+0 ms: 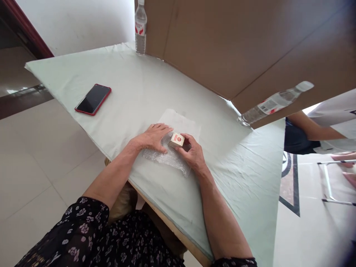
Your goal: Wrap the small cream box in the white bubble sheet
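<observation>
A small cream box (177,139) with a red mark on its top stands over a sheet of clear bubble wrap (167,159). My right hand (192,151) grips the box from its right side, between thumb and fingers. To the left of the box, my left hand (154,138) rests on the bubble wrap with thumb and fingers apart, holding nothing. A thin white sheet (183,121) lies flat on the table just beyond both hands.
A phone in a red case (94,99) lies on the pale green tablecloth (122,78). One water bottle (140,31) and another (274,104) stand against a large brown cardboard panel (211,44). A person's arm (314,128) shows at the right.
</observation>
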`<action>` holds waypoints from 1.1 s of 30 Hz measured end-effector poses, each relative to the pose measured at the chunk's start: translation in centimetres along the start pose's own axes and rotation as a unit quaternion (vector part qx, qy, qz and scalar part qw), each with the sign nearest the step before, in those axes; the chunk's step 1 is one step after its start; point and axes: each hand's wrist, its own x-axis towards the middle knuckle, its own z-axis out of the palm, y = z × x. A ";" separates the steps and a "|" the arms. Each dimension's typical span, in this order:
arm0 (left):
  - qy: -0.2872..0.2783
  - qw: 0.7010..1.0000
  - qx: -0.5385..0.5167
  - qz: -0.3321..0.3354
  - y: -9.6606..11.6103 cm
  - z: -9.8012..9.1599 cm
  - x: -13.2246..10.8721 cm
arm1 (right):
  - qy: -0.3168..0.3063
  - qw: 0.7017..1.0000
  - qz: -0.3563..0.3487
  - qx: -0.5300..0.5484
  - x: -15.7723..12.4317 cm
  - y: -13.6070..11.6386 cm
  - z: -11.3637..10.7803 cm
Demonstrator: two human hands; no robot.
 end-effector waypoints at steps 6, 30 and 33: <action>-0.004 1.000 0.016 -0.003 0.3 -0.1 -0.2 | -0.005 1.000 -0.016 0.008 0.0 0.4 0.2; 0.095 0.995 -0.038 0.011 0.3 -0.1 -0.1 | 0.385 0.909 -0.115 0.111 -2.7 -4.4 -7.0; 0.061 0.997 -0.035 0.019 0.3 -0.3 -0.2 | 0.348 0.926 -0.120 0.088 -3.1 -5.7 -8.0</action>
